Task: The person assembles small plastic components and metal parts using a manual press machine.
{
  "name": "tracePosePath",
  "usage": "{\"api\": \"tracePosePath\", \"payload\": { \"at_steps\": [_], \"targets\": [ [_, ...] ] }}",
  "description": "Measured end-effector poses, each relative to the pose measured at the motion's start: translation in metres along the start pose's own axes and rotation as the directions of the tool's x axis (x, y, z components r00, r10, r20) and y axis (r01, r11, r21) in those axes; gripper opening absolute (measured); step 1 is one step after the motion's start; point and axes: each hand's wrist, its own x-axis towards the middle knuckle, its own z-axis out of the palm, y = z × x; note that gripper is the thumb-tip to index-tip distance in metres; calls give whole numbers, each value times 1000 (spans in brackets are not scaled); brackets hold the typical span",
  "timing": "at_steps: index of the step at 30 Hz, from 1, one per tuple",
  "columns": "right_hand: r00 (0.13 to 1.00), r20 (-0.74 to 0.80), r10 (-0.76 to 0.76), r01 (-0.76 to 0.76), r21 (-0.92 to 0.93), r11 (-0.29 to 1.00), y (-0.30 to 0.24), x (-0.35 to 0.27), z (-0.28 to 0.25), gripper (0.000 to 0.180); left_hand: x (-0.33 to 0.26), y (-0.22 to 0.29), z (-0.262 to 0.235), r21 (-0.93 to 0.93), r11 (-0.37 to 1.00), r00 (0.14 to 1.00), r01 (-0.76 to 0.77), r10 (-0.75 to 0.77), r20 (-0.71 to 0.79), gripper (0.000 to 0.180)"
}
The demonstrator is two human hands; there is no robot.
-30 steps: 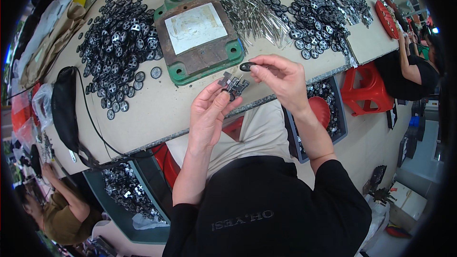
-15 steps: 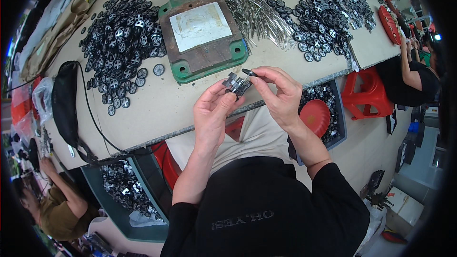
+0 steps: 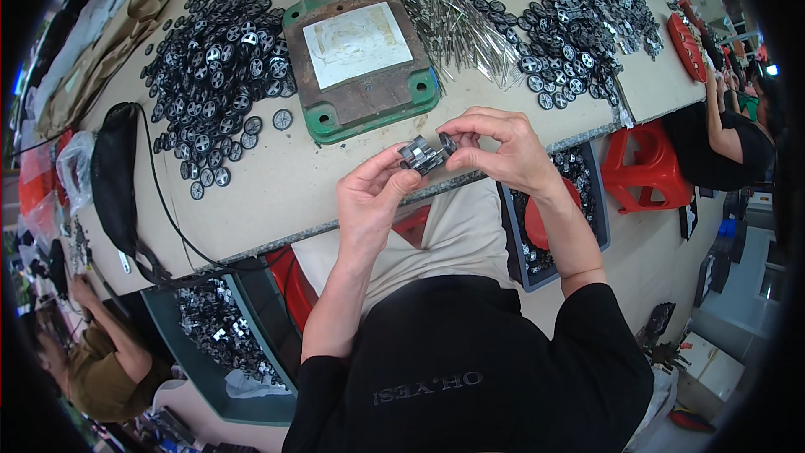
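My left hand (image 3: 373,193) grips a small grey and black plastic part (image 3: 421,156) between thumb and fingers, just in front of the press base. Between the thumb and fingers of my right hand (image 3: 496,148) is a small black toy wheel (image 3: 448,143), turned partly edge-on. The wheel sits right beside the plastic part, at its right side; whether an axle joins them I cannot tell. Beyond my hands stands the green and brown press (image 3: 360,59) with a white sheet on its base.
Toy wheels (image 3: 214,67) lie heaped left of the press. On its right are thin metal rods (image 3: 461,29), more wheels (image 3: 558,71) and grey plastic parts (image 3: 587,0). A black strap bag (image 3: 116,189) lies at left. Bins of parts flank my legs; a red stool (image 3: 641,168) stands right.
My right hand has turned, so the wheel shows more of its face beside the plastic part. My right forearm has shifted right; my left hand has tilted the part slightly.
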Motion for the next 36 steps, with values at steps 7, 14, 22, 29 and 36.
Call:
{"api": "tracePosePath", "payload": {
  "at_steps": [7, 14, 22, 29, 36],
  "targets": [
    [943, -30, 330, -250, 591, 767, 13, -10, 27, 20, 2, 3, 5, -139, 990, 999, -5, 0, -34, 32],
    [980, 101, 172, -179, 59, 982, -18, 5, -2, 17, 7, 36, 5, 244, 965, 981, 97, -135, 143, 33],
    [982, -170, 81, -88, -37, 995, -12, 35, -9, 19, 96, 88, -10, 716, 653, 914, -246, 402, -52, 25],
    [970, -100, 223, -231, -71, 970, 7, 23, -16, 15, 138, 79, -29, 801, 532, 863, -274, 504, -40, 26],
    [952, -220, -214, 113, -397, 911, -45, 73, -102, 19, 133, 77, -28, 887, 331, 778, -322, 626, 49, 30]
  ]
}}
